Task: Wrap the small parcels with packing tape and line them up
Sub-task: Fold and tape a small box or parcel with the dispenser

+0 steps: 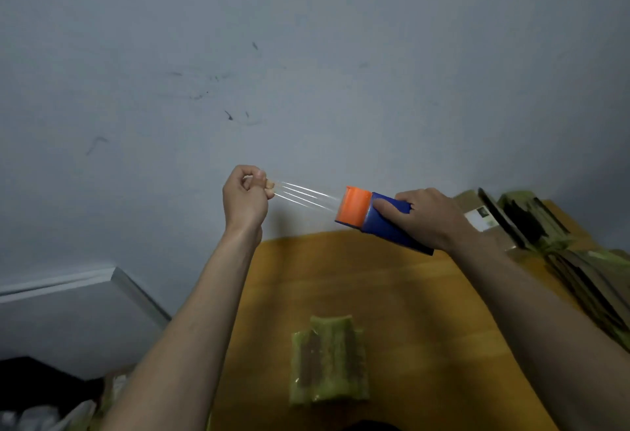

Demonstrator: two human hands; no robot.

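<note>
A blue tape dispenser with an orange end [371, 216] is raised above the table, and my right hand [428, 219] grips its blue body. A strip of clear packing tape [303, 196] stretches from the orange end leftward to my left hand [246, 197], which pinches the tape's free end between thumb and fingers. Below both hands, a small green parcel [329, 360] lies flat on the yellow-brown wooden table [426, 328], near its front edge. Neither hand touches the parcel.
A pile of flat green and brown packages and cardboard [545, 236] lines the table's right side. A grey wall [238, 72] stands directly behind the table. Left of the table, pale plastic bags [51, 417] lie low in a dark corner.
</note>
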